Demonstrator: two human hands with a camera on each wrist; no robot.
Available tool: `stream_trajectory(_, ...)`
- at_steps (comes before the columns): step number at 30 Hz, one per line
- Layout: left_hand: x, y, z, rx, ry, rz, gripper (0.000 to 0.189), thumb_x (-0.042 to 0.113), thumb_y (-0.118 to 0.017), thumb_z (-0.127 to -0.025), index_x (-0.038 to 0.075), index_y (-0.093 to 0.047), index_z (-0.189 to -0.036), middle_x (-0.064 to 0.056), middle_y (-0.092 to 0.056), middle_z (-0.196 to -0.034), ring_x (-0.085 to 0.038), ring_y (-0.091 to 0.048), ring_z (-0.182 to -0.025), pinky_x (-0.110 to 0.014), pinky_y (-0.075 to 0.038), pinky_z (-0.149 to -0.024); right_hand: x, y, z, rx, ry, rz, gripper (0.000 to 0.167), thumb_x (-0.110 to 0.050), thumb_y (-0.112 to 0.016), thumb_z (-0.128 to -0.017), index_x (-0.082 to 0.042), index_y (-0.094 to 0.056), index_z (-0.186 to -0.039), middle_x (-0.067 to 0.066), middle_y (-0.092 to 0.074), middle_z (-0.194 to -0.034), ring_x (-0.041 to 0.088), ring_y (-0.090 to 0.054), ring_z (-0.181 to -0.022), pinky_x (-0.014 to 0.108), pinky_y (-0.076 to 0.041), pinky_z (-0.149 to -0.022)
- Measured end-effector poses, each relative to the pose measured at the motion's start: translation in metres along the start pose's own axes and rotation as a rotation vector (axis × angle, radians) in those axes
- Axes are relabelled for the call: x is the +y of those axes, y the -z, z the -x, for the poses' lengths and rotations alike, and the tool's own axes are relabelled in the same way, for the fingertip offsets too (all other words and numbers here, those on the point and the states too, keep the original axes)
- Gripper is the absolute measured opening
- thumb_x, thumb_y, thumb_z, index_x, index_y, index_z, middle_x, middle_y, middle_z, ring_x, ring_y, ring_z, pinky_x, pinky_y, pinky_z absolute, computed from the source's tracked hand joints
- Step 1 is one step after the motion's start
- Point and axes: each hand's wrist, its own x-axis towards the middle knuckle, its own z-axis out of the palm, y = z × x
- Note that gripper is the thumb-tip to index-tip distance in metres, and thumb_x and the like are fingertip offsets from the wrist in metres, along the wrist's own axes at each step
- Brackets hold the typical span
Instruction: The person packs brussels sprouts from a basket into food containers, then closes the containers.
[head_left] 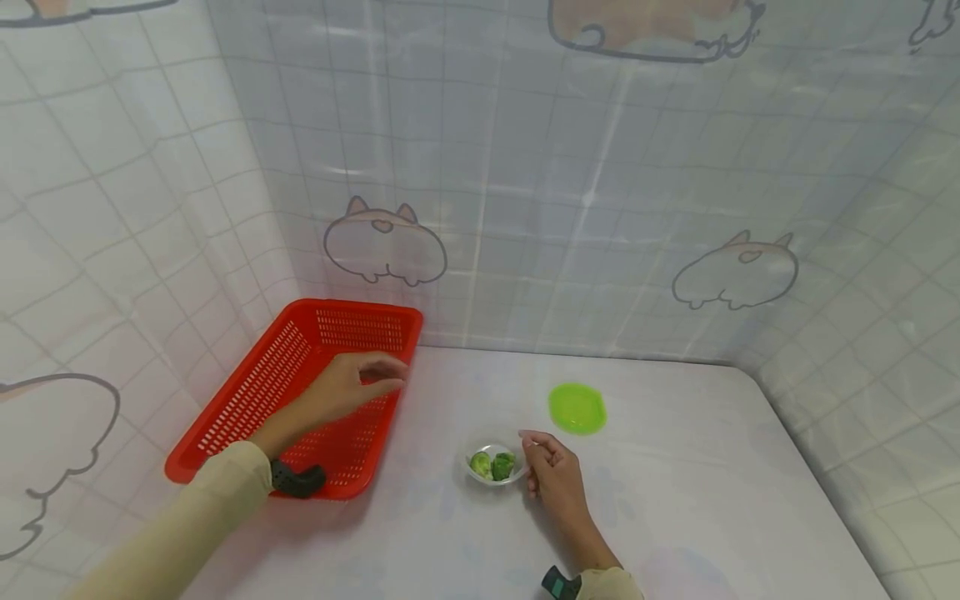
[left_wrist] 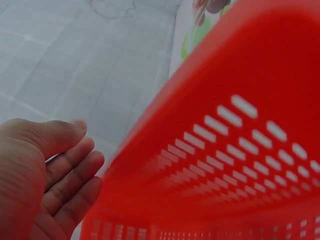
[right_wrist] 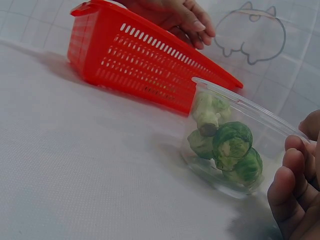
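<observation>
A small clear plastic container (right_wrist: 225, 175) with several Brussels sprouts (right_wrist: 232, 142) inside stands on the white table, right of the basket. My right hand (head_left: 555, 479) is at the container's right side, its thumb and forefinger pinching the rim; the fingertips (right_wrist: 295, 145) are partly cut off in the right wrist view. Over the right side of a red perforated basket (head_left: 337, 450) hovers my left hand (head_left: 360, 387), fingers loosely bent and nothing between them. The left wrist view shows the same hand (left_wrist: 55, 175) beside the basket's wall (left_wrist: 225, 135).
A bright green round lid (head_left: 577, 408) lies flat on the table behind my right hand. The basket stands at the table's left, close to the tiled-pattern sheet (head_left: 525, 208) that hangs around the back and sides. White table surface (head_left: 712, 467) extends to the right.
</observation>
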Motion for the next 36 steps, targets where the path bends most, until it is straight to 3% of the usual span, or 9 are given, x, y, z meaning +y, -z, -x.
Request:
stream_trajectory(3,-0.006,0.008,0.003,0.002,0.028,-0.014,0.027,0.034,-0.075,-0.093,0.028,-0.072,-0.119,0.015,-0.072,-0.110,-0.007,-0.066,-0.104,-0.037,-0.057,-0.091,-0.001,0.000,0.000,-0.001,-0.008,0.002,0.040,-0.039,-0.067,-0.097,-0.010,-0.067,-0.124,0.004,-0.058,-0.069,0.013,-0.050,-0.051,0.023,-0.047,-0.044)
stream_trajectory(8,-0.016,0.020,0.007,0.002,0.040,-0.030,0.032,0.040,-0.073,-0.092,0.024,-0.071,-0.120,0.007,-0.073,-0.113,-0.011,-0.068,-0.104,-0.035,-0.058,-0.089,-0.003,0.000,-0.001,0.000,-0.022,0.001,0.041,-0.040,-0.067,-0.097,-0.010,-0.067,-0.124,0.003,-0.057,-0.070,0.013,-0.050,-0.051,0.023,-0.047,-0.044)
stream_trajectory(16,-0.038,0.034,0.010,-0.018,0.108,-0.040,0.033,0.042,-0.074,-0.091,0.026,-0.069,-0.120,0.002,-0.072,-0.115,-0.016,-0.069,-0.099,-0.029,-0.060,-0.080,-0.004,0.000,-0.001,-0.007,-0.021,-0.008,0.043,-0.042,-0.067,-0.096,-0.009,-0.067,-0.125,0.004,-0.057,-0.069,0.014,-0.049,-0.050,0.023,-0.046,-0.044)
stream_trajectory(22,-0.054,0.042,0.011,-0.010,0.085,-0.065,0.031,0.034,-0.074,-0.092,0.021,-0.070,-0.120,-0.003,-0.073,-0.114,-0.020,-0.069,-0.101,-0.024,-0.058,-0.082,-0.005,0.000,-0.001,-0.005,-0.027,-0.007,0.042,-0.040,-0.066,-0.097,-0.009,-0.067,-0.125,0.003,-0.056,-0.070,0.013,-0.049,-0.051,0.023,-0.046,-0.044)
stream_trajectory(29,-0.071,0.052,0.012,0.030,0.069,-0.160,0.035,0.032,-0.075,-0.092,0.015,-0.070,-0.122,-0.007,-0.073,-0.116,-0.023,-0.068,-0.107,-0.039,-0.058,-0.088,-0.005,-0.001,-0.002,-0.001,-0.033,-0.002,0.042,-0.040,-0.066,-0.097,-0.008,-0.067,-0.124,0.004,-0.056,-0.069,0.013,-0.049,-0.051,0.022,-0.046,-0.044)
stream_trajectory(36,-0.084,0.059,0.009,0.033,0.090,-0.210,0.035,0.019,-0.077,-0.091,0.007,-0.070,-0.123,-0.013,-0.072,-0.118,-0.031,-0.067,-0.110,-0.053,-0.055,-0.091,-0.008,-0.001,0.000,0.000,-0.041,-0.012,0.041,-0.039,-0.066,-0.098,-0.009,-0.066,-0.125,0.003,-0.056,-0.070,0.013,-0.049,-0.051,0.022,-0.046,-0.044)
